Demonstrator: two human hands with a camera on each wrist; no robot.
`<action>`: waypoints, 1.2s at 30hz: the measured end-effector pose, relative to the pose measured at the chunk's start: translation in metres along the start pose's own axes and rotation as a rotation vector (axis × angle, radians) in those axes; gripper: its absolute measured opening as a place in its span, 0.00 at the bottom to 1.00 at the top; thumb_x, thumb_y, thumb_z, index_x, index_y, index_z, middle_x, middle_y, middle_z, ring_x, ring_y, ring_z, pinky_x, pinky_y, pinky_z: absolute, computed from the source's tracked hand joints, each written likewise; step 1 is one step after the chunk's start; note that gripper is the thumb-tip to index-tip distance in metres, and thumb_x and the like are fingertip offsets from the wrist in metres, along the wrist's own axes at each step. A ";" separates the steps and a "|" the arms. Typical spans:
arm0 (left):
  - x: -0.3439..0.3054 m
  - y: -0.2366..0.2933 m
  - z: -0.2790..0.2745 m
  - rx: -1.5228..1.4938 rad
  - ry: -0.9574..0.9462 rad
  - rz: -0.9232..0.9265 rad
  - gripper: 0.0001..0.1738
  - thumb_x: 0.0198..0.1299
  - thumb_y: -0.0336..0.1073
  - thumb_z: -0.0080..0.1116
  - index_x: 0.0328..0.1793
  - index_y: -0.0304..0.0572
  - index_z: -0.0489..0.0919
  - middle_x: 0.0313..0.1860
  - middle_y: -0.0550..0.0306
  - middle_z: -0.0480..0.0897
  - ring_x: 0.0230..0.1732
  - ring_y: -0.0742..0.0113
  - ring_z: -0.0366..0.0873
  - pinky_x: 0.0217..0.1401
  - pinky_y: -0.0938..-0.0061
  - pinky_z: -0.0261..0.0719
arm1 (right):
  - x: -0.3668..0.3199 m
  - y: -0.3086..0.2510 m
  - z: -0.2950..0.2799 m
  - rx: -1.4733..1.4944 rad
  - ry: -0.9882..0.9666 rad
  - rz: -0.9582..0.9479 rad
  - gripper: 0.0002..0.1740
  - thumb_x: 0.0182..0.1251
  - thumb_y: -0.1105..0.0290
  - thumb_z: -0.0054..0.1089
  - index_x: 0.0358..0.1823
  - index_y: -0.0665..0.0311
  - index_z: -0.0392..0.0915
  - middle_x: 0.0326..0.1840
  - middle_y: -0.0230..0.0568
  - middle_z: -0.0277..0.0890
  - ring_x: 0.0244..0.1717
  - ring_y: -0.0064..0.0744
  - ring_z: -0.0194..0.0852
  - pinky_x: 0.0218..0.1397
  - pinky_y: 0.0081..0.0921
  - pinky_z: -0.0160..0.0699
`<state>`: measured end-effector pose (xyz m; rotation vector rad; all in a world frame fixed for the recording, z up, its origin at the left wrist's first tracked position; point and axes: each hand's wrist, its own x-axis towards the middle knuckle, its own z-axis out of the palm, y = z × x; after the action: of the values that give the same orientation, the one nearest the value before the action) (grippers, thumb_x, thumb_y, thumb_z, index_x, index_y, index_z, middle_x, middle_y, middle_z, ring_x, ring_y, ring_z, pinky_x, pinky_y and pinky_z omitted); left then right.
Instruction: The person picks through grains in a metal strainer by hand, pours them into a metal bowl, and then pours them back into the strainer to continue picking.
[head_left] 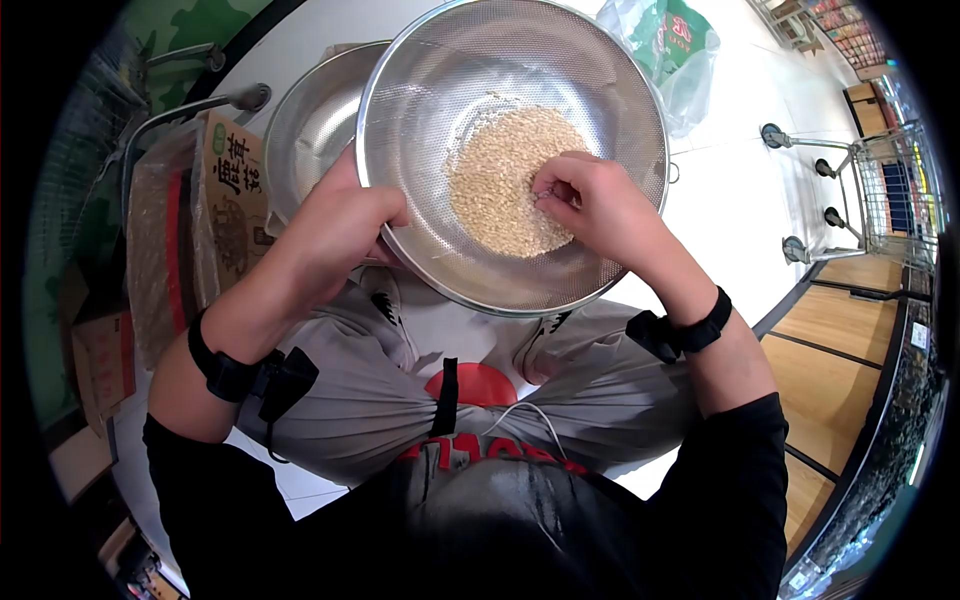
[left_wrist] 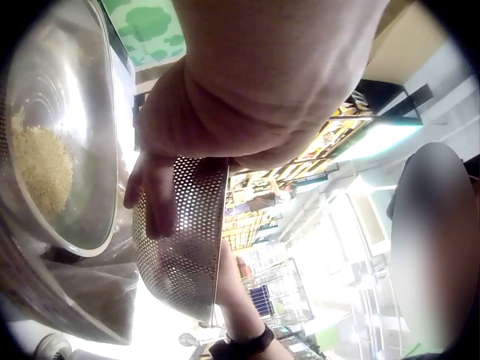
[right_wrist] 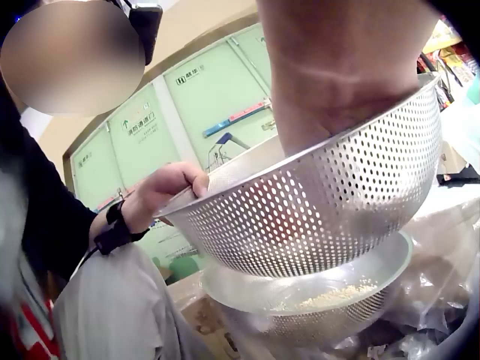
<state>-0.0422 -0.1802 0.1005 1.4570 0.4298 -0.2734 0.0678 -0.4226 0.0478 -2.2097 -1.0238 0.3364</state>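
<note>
My left hand [head_left: 335, 225] grips the left rim of a perforated metal colander [head_left: 420, 110], thumb over the edge and fingers underneath. Pale tan grains [head_left: 500, 170] lie spread over the colander's floor. Down inside it, my right hand [head_left: 600, 205] has its fingers curled, thumb and forefinger pinching a few grains at the right side of the heap. From the right wrist view, the colander's wall hides most of this hand. A second metal basin [right_wrist: 225, 289] stands below the raised colander, with more grains [left_wrist: 45, 169] in it.
A printed cardboard box [head_left: 228, 190] and clear plastic wrapping [head_left: 160, 250] are at the left. Beyond the colander lies a green and clear plastic bag [head_left: 675, 50]. A wire shopping cart [head_left: 885, 190] stands at the right, near wooden shelf boards [head_left: 835, 345].
</note>
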 end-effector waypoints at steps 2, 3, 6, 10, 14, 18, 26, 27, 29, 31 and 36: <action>0.000 -0.001 -0.001 -0.005 0.013 0.001 0.32 0.53 0.22 0.49 0.69 0.34 0.66 0.45 0.56 0.80 0.34 0.77 0.78 0.28 0.83 0.74 | -0.001 -0.003 -0.006 -0.015 -0.012 0.012 0.07 0.57 0.79 0.66 0.37 0.67 0.78 0.30 0.40 0.74 0.29 0.33 0.75 0.36 0.28 0.75; 0.000 -0.001 -0.001 -0.006 0.018 -0.008 0.32 0.53 0.23 0.49 0.69 0.34 0.66 0.45 0.56 0.80 0.34 0.77 0.78 0.27 0.83 0.74 | -0.002 -0.004 -0.008 -0.030 -0.020 0.028 0.08 0.57 0.79 0.66 0.37 0.67 0.78 0.29 0.40 0.74 0.29 0.32 0.74 0.36 0.28 0.75; 0.005 -0.002 -0.006 0.004 -0.009 -0.022 0.36 0.52 0.21 0.47 0.72 0.35 0.62 0.49 0.51 0.79 0.38 0.70 0.81 0.30 0.77 0.82 | -0.003 0.000 -0.007 -0.068 -0.008 0.009 0.08 0.56 0.79 0.67 0.37 0.67 0.78 0.29 0.40 0.74 0.29 0.32 0.75 0.36 0.29 0.75; 0.006 -0.003 -0.006 0.025 -0.013 -0.012 0.40 0.52 0.20 0.45 0.75 0.35 0.57 0.54 0.45 0.77 0.43 0.62 0.84 0.33 0.72 0.89 | -0.003 0.001 -0.003 -0.095 0.002 0.020 0.08 0.56 0.78 0.67 0.37 0.67 0.78 0.30 0.41 0.74 0.29 0.33 0.75 0.36 0.29 0.76; 0.007 -0.006 -0.008 -0.001 -0.044 -0.019 0.40 0.51 0.20 0.45 0.76 0.35 0.57 0.53 0.46 0.78 0.42 0.63 0.84 0.33 0.72 0.89 | -0.002 -0.002 -0.002 -0.092 0.015 0.018 0.06 0.57 0.77 0.62 0.37 0.69 0.78 0.31 0.48 0.77 0.33 0.47 0.79 0.39 0.37 0.78; 0.008 -0.006 -0.008 0.001 -0.036 -0.022 0.40 0.52 0.20 0.46 0.76 0.35 0.57 0.51 0.47 0.78 0.41 0.65 0.84 0.33 0.73 0.87 | -0.002 0.000 0.001 -0.066 0.016 0.015 0.07 0.58 0.77 0.62 0.38 0.69 0.79 0.33 0.48 0.78 0.34 0.46 0.80 0.41 0.36 0.79; 0.007 -0.006 -0.010 0.015 -0.042 -0.018 0.39 0.52 0.20 0.46 0.76 0.34 0.57 0.51 0.47 0.79 0.40 0.66 0.84 0.32 0.75 0.86 | -0.003 0.000 -0.008 -0.055 0.069 0.028 0.07 0.57 0.78 0.61 0.38 0.70 0.80 0.33 0.50 0.79 0.34 0.46 0.81 0.41 0.35 0.80; 0.007 -0.005 -0.009 0.009 -0.044 -0.018 0.39 0.52 0.20 0.46 0.76 0.34 0.57 0.51 0.46 0.79 0.39 0.66 0.84 0.31 0.75 0.86 | -0.004 -0.001 -0.009 -0.058 0.084 0.045 0.07 0.57 0.78 0.60 0.38 0.70 0.80 0.33 0.50 0.79 0.34 0.46 0.82 0.41 0.35 0.80; 0.008 -0.005 -0.009 0.004 -0.047 -0.018 0.39 0.52 0.21 0.46 0.75 0.34 0.57 0.51 0.46 0.79 0.39 0.66 0.84 0.31 0.75 0.85 | -0.004 0.000 -0.010 -0.058 0.089 0.048 0.07 0.57 0.78 0.60 0.38 0.70 0.80 0.33 0.51 0.79 0.34 0.46 0.82 0.41 0.35 0.80; 0.007 -0.005 -0.008 -0.002 -0.031 -0.017 0.38 0.52 0.21 0.46 0.75 0.34 0.58 0.51 0.46 0.79 0.39 0.66 0.84 0.30 0.76 0.85 | -0.004 0.000 -0.011 -0.059 0.094 0.048 0.07 0.57 0.78 0.60 0.38 0.70 0.80 0.33 0.51 0.80 0.34 0.46 0.82 0.41 0.35 0.81; 0.008 -0.004 -0.007 -0.007 -0.014 -0.013 0.34 0.52 0.22 0.48 0.70 0.33 0.64 0.45 0.52 0.80 0.35 0.71 0.81 0.28 0.78 0.79 | -0.004 -0.003 -0.020 -0.103 0.136 0.121 0.06 0.59 0.77 0.60 0.38 0.70 0.80 0.34 0.52 0.81 0.35 0.47 0.83 0.41 0.35 0.81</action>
<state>-0.0377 -0.1734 0.0931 1.4450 0.4288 -0.2926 0.0730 -0.4331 0.0645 -2.3576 -0.8543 0.1866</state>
